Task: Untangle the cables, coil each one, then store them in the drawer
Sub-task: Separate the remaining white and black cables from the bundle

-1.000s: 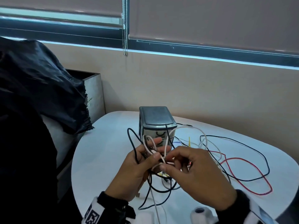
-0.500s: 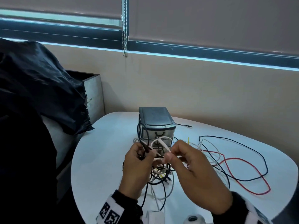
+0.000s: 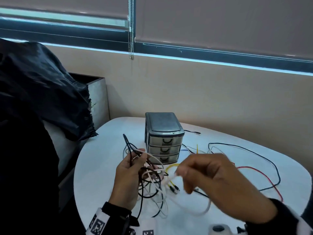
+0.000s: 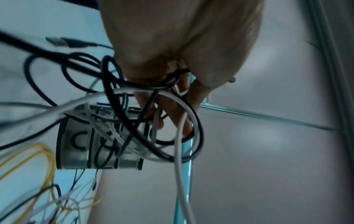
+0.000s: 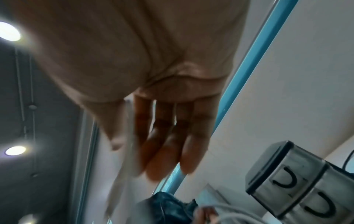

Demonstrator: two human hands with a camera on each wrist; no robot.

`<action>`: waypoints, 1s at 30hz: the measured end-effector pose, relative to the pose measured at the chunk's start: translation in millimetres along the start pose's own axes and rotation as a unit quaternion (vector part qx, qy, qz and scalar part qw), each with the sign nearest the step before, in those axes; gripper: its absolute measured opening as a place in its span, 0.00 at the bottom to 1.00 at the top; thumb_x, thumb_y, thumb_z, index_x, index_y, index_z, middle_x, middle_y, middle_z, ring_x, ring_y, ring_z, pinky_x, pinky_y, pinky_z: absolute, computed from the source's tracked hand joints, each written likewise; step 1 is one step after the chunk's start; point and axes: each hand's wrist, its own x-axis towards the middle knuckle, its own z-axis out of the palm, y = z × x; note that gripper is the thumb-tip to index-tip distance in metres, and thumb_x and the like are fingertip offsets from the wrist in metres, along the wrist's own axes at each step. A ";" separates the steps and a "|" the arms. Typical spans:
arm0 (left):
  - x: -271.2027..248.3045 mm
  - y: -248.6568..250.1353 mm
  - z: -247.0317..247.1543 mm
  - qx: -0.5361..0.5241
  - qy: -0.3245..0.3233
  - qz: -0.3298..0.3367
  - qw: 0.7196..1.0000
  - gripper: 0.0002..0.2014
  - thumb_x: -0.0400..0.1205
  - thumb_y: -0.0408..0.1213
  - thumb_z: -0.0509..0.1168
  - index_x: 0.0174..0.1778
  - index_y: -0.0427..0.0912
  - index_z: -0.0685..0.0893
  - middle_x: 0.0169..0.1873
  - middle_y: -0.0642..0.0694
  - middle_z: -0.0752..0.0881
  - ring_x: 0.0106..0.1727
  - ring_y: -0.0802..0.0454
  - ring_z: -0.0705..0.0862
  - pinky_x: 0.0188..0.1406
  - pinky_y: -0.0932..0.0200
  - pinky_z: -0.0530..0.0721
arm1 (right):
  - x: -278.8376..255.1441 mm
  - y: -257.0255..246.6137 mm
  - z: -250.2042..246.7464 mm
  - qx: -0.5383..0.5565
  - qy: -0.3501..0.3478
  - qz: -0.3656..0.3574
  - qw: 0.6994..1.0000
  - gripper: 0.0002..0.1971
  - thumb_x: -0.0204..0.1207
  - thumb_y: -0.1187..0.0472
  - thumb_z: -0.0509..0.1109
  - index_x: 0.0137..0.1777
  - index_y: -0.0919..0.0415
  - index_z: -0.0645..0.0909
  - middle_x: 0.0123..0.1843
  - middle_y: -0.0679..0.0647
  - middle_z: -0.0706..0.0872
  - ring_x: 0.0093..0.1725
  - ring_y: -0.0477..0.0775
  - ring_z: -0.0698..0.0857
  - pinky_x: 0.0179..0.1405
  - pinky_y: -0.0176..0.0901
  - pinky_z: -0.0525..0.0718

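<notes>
Cables [image 3: 149,177] hang in a snarl between my hands, above the white table [image 3: 101,167]: thin round cords, black and white looped through each other, with yellow wire [image 3: 171,167] under them and metal-tipped plugs [image 3: 174,189] dangling at the near side. My left hand [image 3: 128,177] curls round a bunch of black and white strands; in the left wrist view the loops wrap over my fingers [image 4: 184,112] and a flat USB plug [image 4: 59,42] sticks out to one side. My right hand [image 3: 218,180] is blurred, but thumb and forefinger pinch the white cable [image 3: 171,178], which sags in a long smooth arc toward the table edge. In the right wrist view the other fingers [image 5: 166,151] lie nearly straight, side by side.

Behind the tangle stands the drawer unit [image 3: 163,138], a small box with a dark grey, rounded lid and three frosted plastic drawers, all pushed in, each with a dark curved handle. To its right, a red cable [image 3: 259,173] and a dark blue cable [image 3: 274,167] lie in wide loose loops on the tabletop. My cuff carries a black-and-white square marker [image 3: 98,226]; I see no readable writing anywhere. At the left, crinkled glossy black plastic [image 3: 42,92] drapes over a grey bin [image 3: 98,99].
</notes>
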 end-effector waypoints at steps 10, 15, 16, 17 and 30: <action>-19.8 18.1 9.3 -0.054 -0.179 -0.052 0.981 0.12 0.79 0.41 0.63 0.39 0.41 0.90 0.32 0.43 0.78 0.13 0.57 0.64 0.24 0.57 0.81 | 55.4 44.3 7.4 -0.189 0.055 -0.028 0.980 0.08 0.79 0.52 0.72 0.55 0.44 0.88 0.52 0.35 0.88 0.54 0.35 0.83 0.52 0.32 0.79; -20.5 23.3 7.9 -0.065 -0.209 -0.058 0.974 0.11 0.81 0.39 0.61 0.41 0.35 0.83 0.31 0.39 0.78 0.11 0.57 0.63 0.20 0.58 0.80 | 51.7 38.0 18.3 -0.283 0.009 -0.100 0.954 0.18 0.77 0.40 0.62 0.43 0.51 0.88 0.35 0.46 0.87 0.38 0.46 0.83 0.42 0.46 0.81; -20.0 24.6 5.7 -0.061 -0.204 -0.056 0.975 0.11 0.82 0.39 0.60 0.40 0.36 0.82 0.32 0.38 0.79 0.11 0.56 0.63 0.20 0.57 0.81 | 50.2 36.9 14.2 -0.300 0.016 -0.093 0.949 0.22 0.77 0.37 0.61 0.41 0.53 0.88 0.31 0.48 0.86 0.33 0.47 0.82 0.39 0.48 0.82; -19.1 25.4 2.6 -0.053 -0.195 -0.054 0.978 0.12 0.82 0.39 0.60 0.38 0.37 0.81 0.33 0.37 0.80 0.12 0.55 0.64 0.21 0.56 0.81 | 49.0 35.0 6.8 -0.287 0.032 -0.079 0.954 0.23 0.78 0.37 0.63 0.39 0.55 0.88 0.28 0.50 0.85 0.29 0.47 0.81 0.35 0.47 0.81; 2.2 13.7 -19.0 0.084 0.012 0.037 0.996 0.12 0.90 0.39 0.57 0.45 0.35 0.75 0.23 0.45 0.71 0.23 0.44 0.84 0.32 0.52 0.84 | 42.2 61.9 -102.8 0.170 0.445 0.107 0.873 0.10 0.78 0.63 0.71 0.36 0.58 0.78 0.20 0.51 0.78 0.19 0.52 0.73 0.16 0.35 0.69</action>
